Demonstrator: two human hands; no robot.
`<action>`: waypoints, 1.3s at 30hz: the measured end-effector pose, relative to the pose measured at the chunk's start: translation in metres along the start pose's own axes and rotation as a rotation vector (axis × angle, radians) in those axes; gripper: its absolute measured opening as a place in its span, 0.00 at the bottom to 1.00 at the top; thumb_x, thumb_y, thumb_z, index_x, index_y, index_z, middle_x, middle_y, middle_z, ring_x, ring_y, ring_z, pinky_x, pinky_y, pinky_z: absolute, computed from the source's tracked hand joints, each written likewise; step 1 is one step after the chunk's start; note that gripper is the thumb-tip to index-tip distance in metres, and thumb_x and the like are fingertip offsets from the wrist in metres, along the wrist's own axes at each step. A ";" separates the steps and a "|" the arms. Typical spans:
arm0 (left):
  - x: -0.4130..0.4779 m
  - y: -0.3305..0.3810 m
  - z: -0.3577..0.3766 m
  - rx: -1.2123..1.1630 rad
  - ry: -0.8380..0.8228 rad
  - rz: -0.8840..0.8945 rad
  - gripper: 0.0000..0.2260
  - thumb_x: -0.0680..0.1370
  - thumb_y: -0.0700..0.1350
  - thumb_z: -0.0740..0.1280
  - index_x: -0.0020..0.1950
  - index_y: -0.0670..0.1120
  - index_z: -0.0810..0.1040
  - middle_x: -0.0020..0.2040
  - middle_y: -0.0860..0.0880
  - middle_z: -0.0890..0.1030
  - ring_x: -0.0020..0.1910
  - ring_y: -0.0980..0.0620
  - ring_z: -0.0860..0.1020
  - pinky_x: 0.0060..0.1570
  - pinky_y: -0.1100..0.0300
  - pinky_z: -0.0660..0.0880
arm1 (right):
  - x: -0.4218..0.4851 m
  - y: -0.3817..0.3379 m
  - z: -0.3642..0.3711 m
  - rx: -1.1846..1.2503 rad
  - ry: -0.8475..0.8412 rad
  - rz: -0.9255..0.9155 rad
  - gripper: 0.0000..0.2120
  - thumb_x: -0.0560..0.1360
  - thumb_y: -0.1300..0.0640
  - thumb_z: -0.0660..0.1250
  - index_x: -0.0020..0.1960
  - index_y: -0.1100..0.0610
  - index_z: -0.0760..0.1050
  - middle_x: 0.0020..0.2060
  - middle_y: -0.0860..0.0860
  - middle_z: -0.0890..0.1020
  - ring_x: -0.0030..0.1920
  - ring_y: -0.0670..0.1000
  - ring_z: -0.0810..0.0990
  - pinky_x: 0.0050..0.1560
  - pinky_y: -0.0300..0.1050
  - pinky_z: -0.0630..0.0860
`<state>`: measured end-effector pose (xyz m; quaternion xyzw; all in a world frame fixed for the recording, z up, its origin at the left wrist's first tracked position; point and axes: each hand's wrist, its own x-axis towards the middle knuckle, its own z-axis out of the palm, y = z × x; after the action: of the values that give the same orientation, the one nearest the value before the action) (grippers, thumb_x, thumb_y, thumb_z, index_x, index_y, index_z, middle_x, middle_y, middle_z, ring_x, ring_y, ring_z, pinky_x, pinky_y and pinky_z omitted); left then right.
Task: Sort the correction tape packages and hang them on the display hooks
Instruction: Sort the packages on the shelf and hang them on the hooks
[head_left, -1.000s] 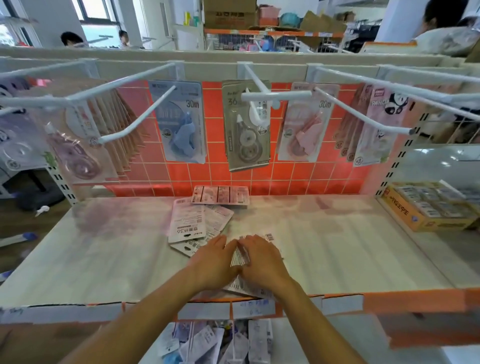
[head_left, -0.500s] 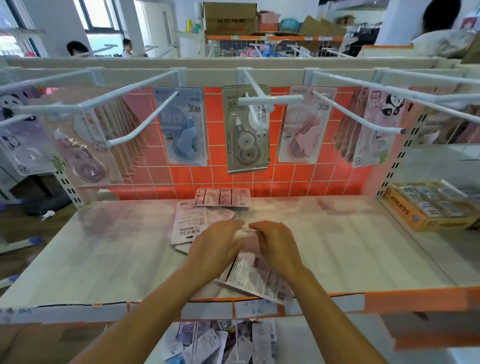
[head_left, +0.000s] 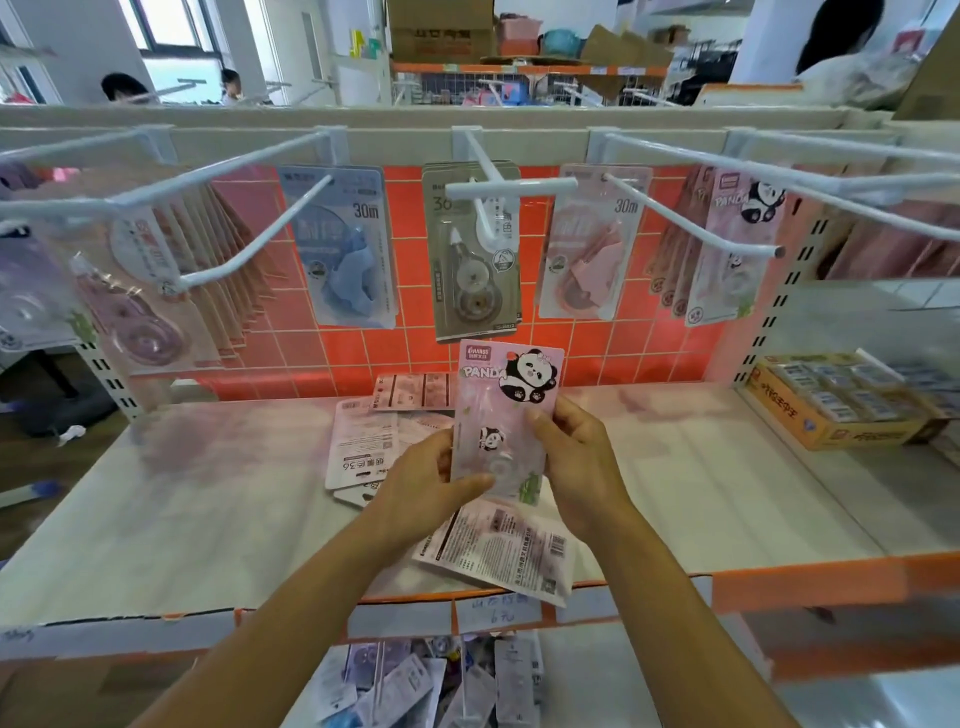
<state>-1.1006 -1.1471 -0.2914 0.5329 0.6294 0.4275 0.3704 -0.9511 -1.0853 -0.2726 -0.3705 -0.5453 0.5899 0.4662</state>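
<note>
Panda package (head_left: 506, 421) held upright just above the shelf (head_left: 208, 493); left hand (head_left: 421, 488) grips its lower edge, right hand (head_left: 576, 462) its side. Matching panda stock (head_left: 727, 260) hangs above the shelf's right end (likely destination). Loose packages (head_left: 358, 447) lie on the shelf, so most sorting remains.

Held package (head_left: 506, 415) upright between left hand (head_left: 415, 493) and right hand (head_left: 582, 462), above shelf (head_left: 208, 493). Flat package (head_left: 498, 551) on shelf under hands, loose packages (head_left: 363, 447) behind left hand. Hooks (head_left: 691, 213) with hung packages (head_left: 475, 291) behind. Box (head_left: 852, 434) on shelf, far right.
</note>
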 end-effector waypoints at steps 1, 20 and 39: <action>-0.001 0.000 0.000 0.004 -0.001 0.017 0.14 0.69 0.51 0.73 0.53 0.54 0.78 0.48 0.54 0.84 0.48 0.54 0.83 0.55 0.45 0.78 | -0.001 -0.001 0.002 -0.001 0.003 -0.004 0.15 0.76 0.55 0.65 0.51 0.69 0.73 0.54 0.74 0.71 0.52 0.75 0.72 0.55 0.74 0.68; -0.006 0.042 0.012 0.131 0.009 0.319 0.08 0.71 0.55 0.70 0.47 0.55 0.79 0.42 0.52 0.84 0.41 0.55 0.82 0.43 0.51 0.80 | -0.011 -0.059 -0.010 0.117 0.116 -0.214 0.14 0.77 0.48 0.64 0.50 0.58 0.81 0.48 0.57 0.84 0.54 0.60 0.81 0.58 0.63 0.75; -0.002 0.070 0.065 0.064 -0.232 0.420 0.11 0.72 0.57 0.66 0.54 0.63 0.77 0.43 0.51 0.83 0.40 0.46 0.80 0.44 0.45 0.77 | -0.040 -0.082 -0.055 0.118 0.452 -0.245 0.12 0.78 0.52 0.63 0.41 0.52 0.83 0.42 0.51 0.86 0.47 0.52 0.83 0.53 0.56 0.78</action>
<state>-1.0156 -1.1354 -0.2496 0.7092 0.4710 0.4109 0.3262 -0.8751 -1.1094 -0.2015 -0.3961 -0.4328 0.4621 0.6650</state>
